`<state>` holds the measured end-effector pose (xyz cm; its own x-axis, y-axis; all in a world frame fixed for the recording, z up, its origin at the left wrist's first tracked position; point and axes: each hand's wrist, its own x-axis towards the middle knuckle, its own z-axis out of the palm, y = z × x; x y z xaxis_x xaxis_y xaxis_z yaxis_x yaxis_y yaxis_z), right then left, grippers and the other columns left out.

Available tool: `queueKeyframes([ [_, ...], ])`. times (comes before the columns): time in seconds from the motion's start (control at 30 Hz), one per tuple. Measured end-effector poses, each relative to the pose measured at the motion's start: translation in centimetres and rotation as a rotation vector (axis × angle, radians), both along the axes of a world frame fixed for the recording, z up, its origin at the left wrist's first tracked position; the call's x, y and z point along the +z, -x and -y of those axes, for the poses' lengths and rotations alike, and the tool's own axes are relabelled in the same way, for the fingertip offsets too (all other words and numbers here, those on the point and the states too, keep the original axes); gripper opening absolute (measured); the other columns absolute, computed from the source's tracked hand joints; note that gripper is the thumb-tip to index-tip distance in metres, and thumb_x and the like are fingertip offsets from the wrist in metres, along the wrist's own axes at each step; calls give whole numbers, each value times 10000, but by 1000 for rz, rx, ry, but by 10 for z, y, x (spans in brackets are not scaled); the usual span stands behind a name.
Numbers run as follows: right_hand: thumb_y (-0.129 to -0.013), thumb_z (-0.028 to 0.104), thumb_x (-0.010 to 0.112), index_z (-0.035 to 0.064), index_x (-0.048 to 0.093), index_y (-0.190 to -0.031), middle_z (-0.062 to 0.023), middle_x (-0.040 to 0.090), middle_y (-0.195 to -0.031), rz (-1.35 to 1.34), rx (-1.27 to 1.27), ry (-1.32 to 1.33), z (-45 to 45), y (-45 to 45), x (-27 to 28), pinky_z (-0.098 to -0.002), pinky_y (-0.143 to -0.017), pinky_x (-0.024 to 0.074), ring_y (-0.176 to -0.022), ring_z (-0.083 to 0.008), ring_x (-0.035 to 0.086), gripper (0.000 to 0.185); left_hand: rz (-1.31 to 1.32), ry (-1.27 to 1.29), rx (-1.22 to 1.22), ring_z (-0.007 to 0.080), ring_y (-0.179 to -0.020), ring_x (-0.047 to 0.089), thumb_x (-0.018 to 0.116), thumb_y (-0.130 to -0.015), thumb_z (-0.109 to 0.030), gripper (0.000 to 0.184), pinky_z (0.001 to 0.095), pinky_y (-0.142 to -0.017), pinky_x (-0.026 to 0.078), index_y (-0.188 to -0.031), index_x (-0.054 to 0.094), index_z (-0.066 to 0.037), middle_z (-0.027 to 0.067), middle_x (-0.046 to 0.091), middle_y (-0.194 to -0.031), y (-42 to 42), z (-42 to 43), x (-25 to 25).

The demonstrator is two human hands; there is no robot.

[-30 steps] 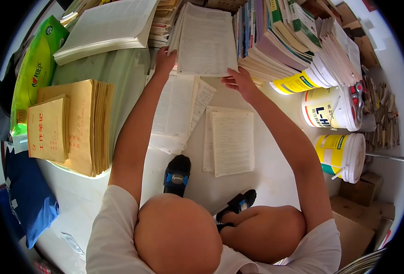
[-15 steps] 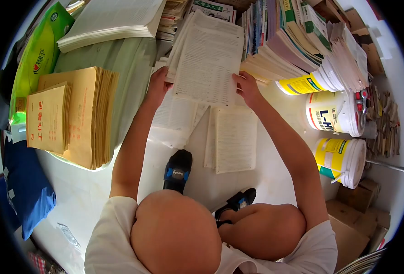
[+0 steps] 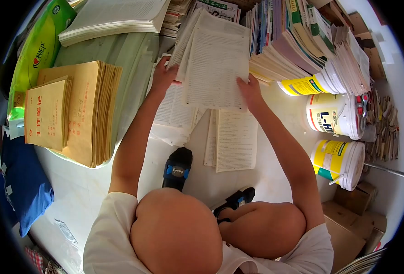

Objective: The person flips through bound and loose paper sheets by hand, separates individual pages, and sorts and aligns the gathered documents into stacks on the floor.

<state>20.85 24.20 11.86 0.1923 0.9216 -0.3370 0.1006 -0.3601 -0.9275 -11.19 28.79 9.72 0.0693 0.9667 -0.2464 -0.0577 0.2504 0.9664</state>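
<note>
A batch of printed sheets (image 3: 216, 64) is held up in front of me, its left sheets fanned apart from the front ones. My left hand (image 3: 164, 76) is closed on the left edge of these papers, its fingers partly behind them. At the lower right edge, my right hand (image 3: 251, 92) pinches the front sheets between thumb and fingers. Beneath the left hand, loose printed papers (image 3: 170, 114) lie on the floor. A small pile of printed sheets (image 3: 236, 141) rests on the floor below the held batch, its top partly hidden.
Brown envelopes (image 3: 85, 114) and a thick paper stack (image 3: 115, 20) rest on a pale bin at left. Books and magazines (image 3: 279, 41) are piled at far right. Labelled white buckets (image 3: 332, 114) line the right side. My slippers (image 3: 178, 169) are on the floor (image 3: 119, 178).
The held sheets have moved slightly right and down, and those on the left have spread further from the front ones. Both hands have shifted a little right and still grip the edges.
</note>
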Motion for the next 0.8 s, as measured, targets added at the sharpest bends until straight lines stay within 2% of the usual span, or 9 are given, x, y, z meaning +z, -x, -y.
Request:
queueKeyframes([
  [0.27,-1008,119,641,5,597,-1305,-103,723,-1097,-69,53,28,86,-19,35,-311,-793,570,-918,-156,691,321,-5,-3,138,230,-910,718,589,-1010,-146,333,396,-703,675,-1307,523,-8,135,664,-1140,-14,-30,7],
  [0.33,-1017,121,636,-2,586,-1322,-98,720,-1117,-132,63,0,115,-21,32,-309,-826,565,-960,-148,682,333,209,11,163,230,-928,719,616,-1016,-205,379,396,-749,665,-1316,514,2,133,651,-1173,-21,-36,8],
  [0.37,-1027,125,626,-10,573,-1343,-91,713,-1150,-112,58,3,130,-21,34,-300,-872,552,-1000,-139,667,348,211,13,155,230,-928,719,616,-1016,-205,379,396,-749,665,-1316,514,2,133,651,-1173,-26,-34,11],
  [0.43,-1031,124,618,-11,564,-1358,-92,707,-1174,-102,41,-4,158,-21,31,-294,-892,542,-1020,-137,660,358,226,80,210,193,-954,694,635,-1024,-318,423,349,-795,613,-1304,526,-20,108,655,-1163,-36,-16,31],
  [0.53,-1038,119,602,-14,550,-1380,-90,695,-1214,-127,-5,1,199,-22,24,-286,-923,527,-1055,-135,648,371,107,144,358,161,-977,655,644,-1016,-423,452,312,-818,543,-1262,560,-53,83,656,-1152,-47,29,8],
  [0.6,-1042,116,594,-15,544,-1388,-87,689,-1231,-161,-47,17,220,-23,19,-284,-933,522,-1071,-135,643,373,137,227,235,136,-974,621,628,-1017,-463,434,294,-832,504,-1211,582,-77,71,656,-1122,-65,84,24],
  [0.67,-1045,118,589,-12,529,-1400,-92,674,-1268,-202,-97,43,242,-24,16,-290,-969,506,-1119,-136,628,383,39,358,-7,156,-1026,635,660,-1011,-407,425,316,-878,517,-1228,599,-47,86,670,-1143,-78,133,10],
  [0.73,-1044,115,588,-12,527,-1402,-94,668,-1282,-203,-108,34,258,-25,18,-295,-986,498,-1139,-138,621,385,-92,106,-255,181,-1088,641,679,-1005,-320,424,328,-926,517,-1280,597,-8,106,689,-1182,-97,180,6],
  [0.8,-1043,112,588,-11,525,-1404,-96,661,-1297,-203,-113,20,270,-28,19,-301,-1003,490,-1159,-141,614,386,-51,59,-264,197,-1104,645,693,-995,-288,439,339,-943,516,-1302,590,8,121,691,-1202,-113,207,9],
])
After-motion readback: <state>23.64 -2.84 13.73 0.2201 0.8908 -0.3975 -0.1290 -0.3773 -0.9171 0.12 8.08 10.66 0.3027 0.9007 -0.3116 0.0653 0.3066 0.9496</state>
